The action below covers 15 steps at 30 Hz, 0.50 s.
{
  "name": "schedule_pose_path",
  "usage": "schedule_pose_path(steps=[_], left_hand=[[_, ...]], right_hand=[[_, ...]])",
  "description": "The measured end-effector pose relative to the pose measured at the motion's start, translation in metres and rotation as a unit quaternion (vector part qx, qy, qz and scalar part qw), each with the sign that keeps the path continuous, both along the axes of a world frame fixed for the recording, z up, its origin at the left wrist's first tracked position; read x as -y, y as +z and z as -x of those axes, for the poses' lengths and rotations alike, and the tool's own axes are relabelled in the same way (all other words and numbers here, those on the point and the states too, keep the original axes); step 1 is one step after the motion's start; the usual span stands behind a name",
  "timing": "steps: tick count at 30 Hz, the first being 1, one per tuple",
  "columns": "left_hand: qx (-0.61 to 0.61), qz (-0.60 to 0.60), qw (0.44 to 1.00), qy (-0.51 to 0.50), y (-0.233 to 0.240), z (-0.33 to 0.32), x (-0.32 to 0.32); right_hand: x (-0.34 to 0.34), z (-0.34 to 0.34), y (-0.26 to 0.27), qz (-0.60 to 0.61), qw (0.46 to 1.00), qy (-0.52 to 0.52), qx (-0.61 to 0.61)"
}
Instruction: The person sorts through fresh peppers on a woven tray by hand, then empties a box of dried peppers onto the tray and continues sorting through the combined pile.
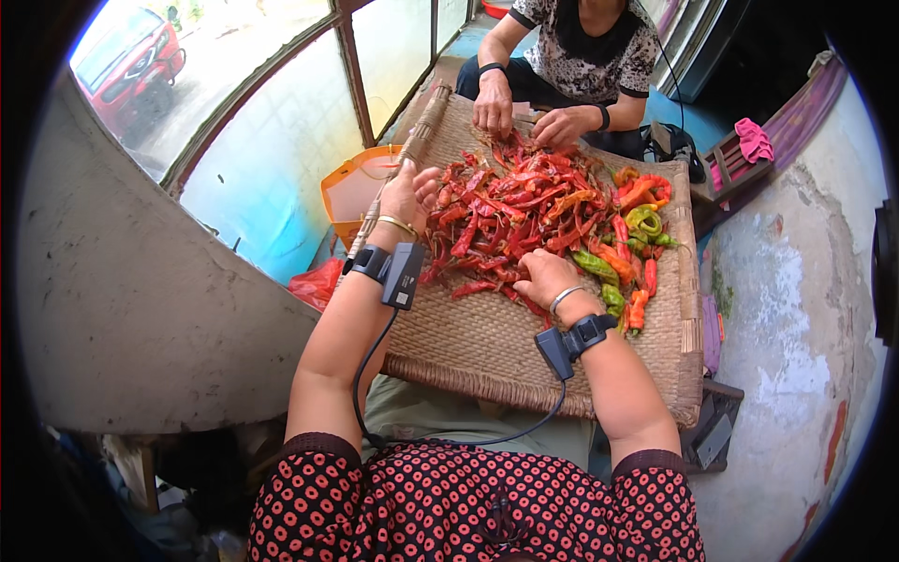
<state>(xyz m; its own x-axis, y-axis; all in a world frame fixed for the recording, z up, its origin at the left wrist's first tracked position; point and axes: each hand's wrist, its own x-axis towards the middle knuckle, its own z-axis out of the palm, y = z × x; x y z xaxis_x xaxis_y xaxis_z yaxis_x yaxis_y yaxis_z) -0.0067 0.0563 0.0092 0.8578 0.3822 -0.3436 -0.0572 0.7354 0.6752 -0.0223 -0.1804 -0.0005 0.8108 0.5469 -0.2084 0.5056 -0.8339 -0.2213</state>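
Observation:
A heap of dried red chili peppers [516,204] covers the middle of a woven fibre mat with a raised frame [484,344]. My left hand [409,200] is over the mat's left edge, beside an orange-rimmed container [341,175]. Its fingers are apart and nothing shows in them. A small red sliver, perhaps a chili, shows at the container just past that hand. My right hand [551,282] rests at the near side of the heap with curled fingers; its fingertips are partly hidden, so a grip cannot be made out. Fresh green, orange and red peppers [632,246] lie to its right.
Across the mat a co-worker's hands [494,105] handle chilies at the heap's far edge. A red plastic bag [316,283] lies below the container. Windows [281,147] stand at left, a peeling wall [793,316] at right. A cable [449,442] joins my wrist devices.

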Motion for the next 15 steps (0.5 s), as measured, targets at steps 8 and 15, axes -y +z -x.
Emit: schedule_pose_path(steps=[8, 15], left_hand=[[0.028, -0.347, 0.892, -0.290, -0.029, 0.001, 0.037], [0.071, -0.486, 0.751, -0.441, -0.033, 0.018, 0.069]], right_hand=[[0.001, -0.006, -0.020, 0.044, 0.998, -0.001, 0.052], [0.016, -0.025, -0.013, -0.274, 0.953, -0.119, -0.047]])
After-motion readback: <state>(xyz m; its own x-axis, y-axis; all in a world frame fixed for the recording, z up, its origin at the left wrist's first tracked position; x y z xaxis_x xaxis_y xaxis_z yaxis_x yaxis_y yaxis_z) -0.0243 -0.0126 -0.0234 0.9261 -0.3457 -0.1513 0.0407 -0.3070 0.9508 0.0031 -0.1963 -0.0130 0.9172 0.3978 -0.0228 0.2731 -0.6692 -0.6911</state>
